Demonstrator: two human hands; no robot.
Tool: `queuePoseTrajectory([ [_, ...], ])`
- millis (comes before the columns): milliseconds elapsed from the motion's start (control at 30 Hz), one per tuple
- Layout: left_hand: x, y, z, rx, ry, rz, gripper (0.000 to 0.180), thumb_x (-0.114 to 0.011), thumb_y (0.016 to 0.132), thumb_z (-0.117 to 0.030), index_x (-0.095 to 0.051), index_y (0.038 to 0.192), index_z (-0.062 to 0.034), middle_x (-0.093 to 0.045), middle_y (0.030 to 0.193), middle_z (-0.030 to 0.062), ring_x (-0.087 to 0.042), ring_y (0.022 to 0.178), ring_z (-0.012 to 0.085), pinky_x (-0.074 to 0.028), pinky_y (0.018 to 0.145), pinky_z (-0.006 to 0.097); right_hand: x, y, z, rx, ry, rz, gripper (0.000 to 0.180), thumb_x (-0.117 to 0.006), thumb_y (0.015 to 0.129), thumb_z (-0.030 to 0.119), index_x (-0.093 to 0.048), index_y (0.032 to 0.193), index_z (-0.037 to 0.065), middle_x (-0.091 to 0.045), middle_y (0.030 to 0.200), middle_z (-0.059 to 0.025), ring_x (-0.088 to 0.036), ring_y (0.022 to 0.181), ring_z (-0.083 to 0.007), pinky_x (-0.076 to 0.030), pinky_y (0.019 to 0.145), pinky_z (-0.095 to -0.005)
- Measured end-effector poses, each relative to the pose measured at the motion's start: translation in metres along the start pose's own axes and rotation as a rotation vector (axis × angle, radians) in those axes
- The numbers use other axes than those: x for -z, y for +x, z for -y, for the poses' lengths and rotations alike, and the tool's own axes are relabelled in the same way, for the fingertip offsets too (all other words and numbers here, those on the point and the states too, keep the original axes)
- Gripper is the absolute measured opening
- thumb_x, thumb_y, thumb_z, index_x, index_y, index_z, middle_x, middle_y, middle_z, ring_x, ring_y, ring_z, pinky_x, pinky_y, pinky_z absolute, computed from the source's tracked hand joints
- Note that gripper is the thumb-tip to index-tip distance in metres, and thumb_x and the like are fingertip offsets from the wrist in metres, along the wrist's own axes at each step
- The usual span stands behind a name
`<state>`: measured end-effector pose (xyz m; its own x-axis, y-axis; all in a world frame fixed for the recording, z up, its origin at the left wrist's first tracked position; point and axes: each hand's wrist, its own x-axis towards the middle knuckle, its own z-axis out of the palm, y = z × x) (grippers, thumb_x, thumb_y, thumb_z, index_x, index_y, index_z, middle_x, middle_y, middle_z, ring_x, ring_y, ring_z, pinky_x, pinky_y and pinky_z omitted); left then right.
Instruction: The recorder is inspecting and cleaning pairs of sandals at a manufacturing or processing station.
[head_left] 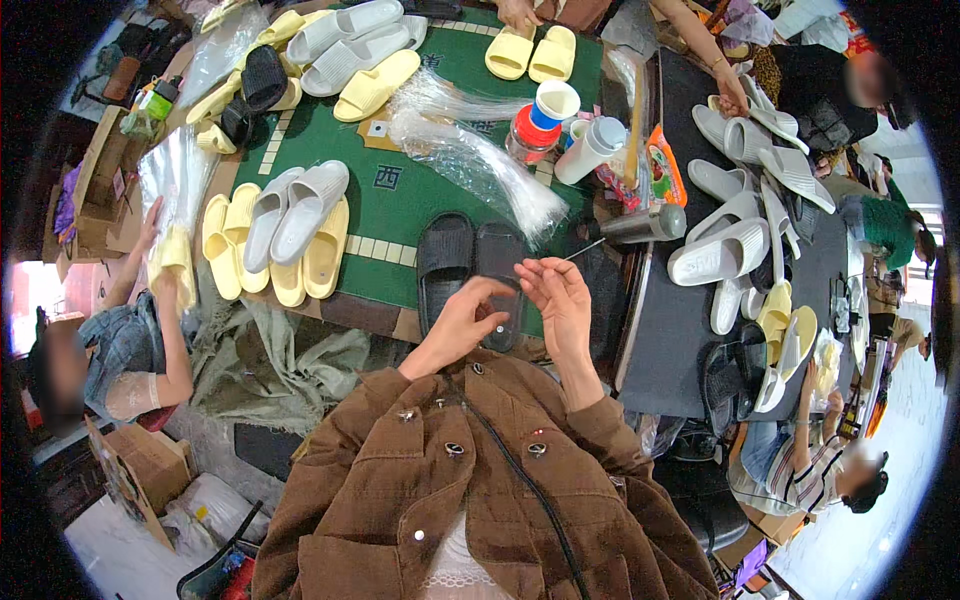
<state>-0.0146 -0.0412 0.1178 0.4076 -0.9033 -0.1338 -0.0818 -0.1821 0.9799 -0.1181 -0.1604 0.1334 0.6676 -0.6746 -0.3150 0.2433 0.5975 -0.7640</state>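
A pair of black slippers lies on the green mat in front of me, the left slipper (447, 255) beside the right slipper (500, 248). Over their near ends hovers or rests my left hand (462, 318), its fingers bent and the thumb apart from them, with nothing visible in it. A small white dot shows on the right slipper by the thumb. My right hand (560, 305) is raised just right of that slipper. Its thumb and fingers pinch a thin metal rod (588, 248) that points up to the right; its exact kind is unclear.
Grey and yellow slippers (310, 215) sit left on the green mat (400, 205). Clear plastic bags (490, 150), a red jar (530, 135), a white bottle (592, 150) and a steel flask (645, 225) stand or lie beyond. Co-workers handle slippers on both sides; grey pairs cover the dark right table (660, 340).
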Motion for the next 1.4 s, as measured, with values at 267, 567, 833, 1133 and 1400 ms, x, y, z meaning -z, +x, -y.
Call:
queuePoseTrajectory([
  [267,-0.003,-0.001,-0.01,0.012,0.001,-0.012,0.036,-0.058,0.077,-0.001,-0.05,0.112,-0.0025,-0.054,0.096,0.0087,-0.052,0.067,0.0127,-0.044,0.059,0.025,-0.016,-0.011,-0.007,-0.033,0.056,0.109,0.01,-0.047,0.09,0.012,-0.049,0.097,0.005,-0.058,0.098,-0.0108,-0.06,0.09,-0.02,-0.049,0.076,-0.0283],
  [567,0.0,-0.004,-0.019,0.139,-0.139,0.06,0.029,-0.056,0.081,-0.006,-0.051,0.109,0.0012,-0.059,0.079,0.0066,-0.054,0.066,0.0095,-0.044,0.061,0.024,-0.013,-0.014,0.001,-0.028,0.071,0.108,0.008,-0.045,0.091,0.011,-0.048,0.096,0.005,-0.058,0.095,-0.0095,-0.06,0.089,-0.0206,-0.049,0.077,-0.0285],
  [833,0.017,-0.007,0.001,-0.227,0.357,-0.168,0.01,-0.054,0.077,0.0,-0.056,0.087,-0.0008,-0.057,0.083,0.0112,-0.058,0.076,0.0254,-0.046,0.066,0.031,0.004,-0.01,0.007,0.034,0.106,0.007,0.007,-0.048,0.089,0.011,-0.05,0.095,0.008,-0.058,0.093,-0.0051,-0.059,0.088,-0.0157,-0.047,0.071,-0.0239],
  [1133,0.045,-0.038,0.077,-0.22,0.623,-0.093,0.009,-0.055,0.078,-0.005,-0.055,0.086,-0.0039,-0.055,0.087,0.0106,-0.055,0.082,0.0296,-0.047,0.069,0.036,0.083,-0.006,-0.04,-0.113,-0.326,-0.105,0.014,-0.052,0.086,0.009,-0.049,0.099,0.006,-0.057,0.085,-0.0042,-0.056,0.076,-0.0115,-0.045,0.067,-0.0241],
  [1400,0.037,-0.045,0.114,-0.045,0.631,0.179,0.015,-0.053,0.081,-0.015,-0.056,0.091,-0.0042,-0.056,0.089,0.0122,-0.055,0.084,0.0323,-0.046,0.07,0.039,0.117,-0.008,-0.092,-0.342,-1.061,0.184,0.01,-0.05,0.079,0.003,-0.053,0.089,0.003,-0.059,0.07,-0.0086,-0.06,0.059,-0.0137,-0.046,0.054,-0.0282],
])
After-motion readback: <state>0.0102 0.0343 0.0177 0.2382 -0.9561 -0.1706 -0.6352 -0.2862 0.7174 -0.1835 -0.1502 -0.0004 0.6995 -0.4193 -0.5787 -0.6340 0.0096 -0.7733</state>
